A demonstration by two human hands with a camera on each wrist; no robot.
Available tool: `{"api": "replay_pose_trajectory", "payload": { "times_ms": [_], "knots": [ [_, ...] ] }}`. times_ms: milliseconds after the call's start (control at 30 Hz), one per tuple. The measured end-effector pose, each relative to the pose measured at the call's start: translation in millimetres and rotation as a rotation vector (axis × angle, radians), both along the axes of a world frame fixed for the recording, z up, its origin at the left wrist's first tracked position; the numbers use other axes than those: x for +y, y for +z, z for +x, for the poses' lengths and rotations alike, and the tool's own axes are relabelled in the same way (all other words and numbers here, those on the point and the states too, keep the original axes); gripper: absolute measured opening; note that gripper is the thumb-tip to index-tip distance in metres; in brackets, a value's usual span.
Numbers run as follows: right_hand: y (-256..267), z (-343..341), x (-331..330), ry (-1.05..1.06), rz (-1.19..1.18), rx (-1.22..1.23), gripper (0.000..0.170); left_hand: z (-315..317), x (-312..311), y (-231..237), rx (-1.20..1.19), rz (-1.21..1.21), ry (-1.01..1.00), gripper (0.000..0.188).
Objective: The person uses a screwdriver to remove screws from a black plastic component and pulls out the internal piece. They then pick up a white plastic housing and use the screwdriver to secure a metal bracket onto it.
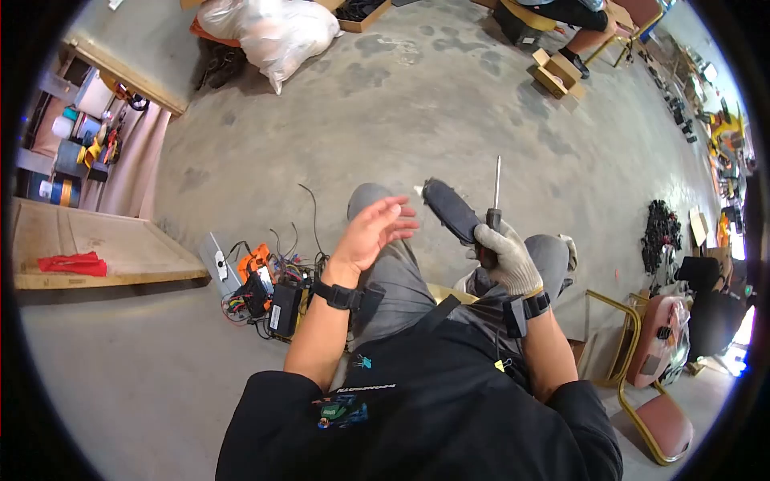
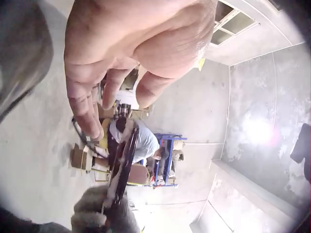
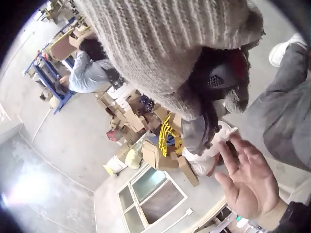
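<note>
My gloved right hand [image 1: 507,258] grips a screwdriver [image 1: 495,215] with a dark handle, its metal shaft pointing up and away from me. The same hand also holds a flat, oblong black casing [image 1: 449,211] with rounded ends, which slants up to the left. Something small and pale sticks out at the casing's far end. My bare left hand [image 1: 373,232] is held to the left of the casing, apart from it, with fingers spread and slightly bent and nothing in them. In the left wrist view the casing [image 2: 125,167] appears edge-on, below the left fingers.
Beside my left leg lies a heap of wires and electronic parts [image 1: 285,309]. A wooden board [image 1: 152,248] with a red cloth stands at the left. Chairs [image 1: 662,345] are at the right. White sacks [image 1: 269,36] and an open cardboard box [image 1: 555,74] lie farther off, near a seated person.
</note>
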State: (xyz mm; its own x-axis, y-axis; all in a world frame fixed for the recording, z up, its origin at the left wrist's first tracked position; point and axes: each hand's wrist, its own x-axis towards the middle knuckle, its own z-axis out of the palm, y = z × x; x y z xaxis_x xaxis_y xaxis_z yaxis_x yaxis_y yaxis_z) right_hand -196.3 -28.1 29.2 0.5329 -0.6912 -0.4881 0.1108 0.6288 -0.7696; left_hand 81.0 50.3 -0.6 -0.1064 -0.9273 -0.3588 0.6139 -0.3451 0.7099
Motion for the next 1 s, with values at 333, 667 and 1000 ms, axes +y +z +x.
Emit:
{"api": "replay_pose_trajectory", "payload": {
  "times_ms": [333,667,1000],
  "knots": [
    [-5.8,25.6,12.5,0.09,0.139,-0.129,0.043,-63.5,-9.3,-5.6,0.092,-0.018,0.132,0.058],
    [-4.7,31.7,0.1,0.318,-0.021,0.2,0.027,-48.2,-23.5,-28.3,0.354,0.001,0.166,0.064],
    [-157.0,-35.4,-84.6,0.238,0.181,0.627,0.025,-1.6,-32.5,-42.1,0.296,0.035,0.083,0.059]
  ]
}}
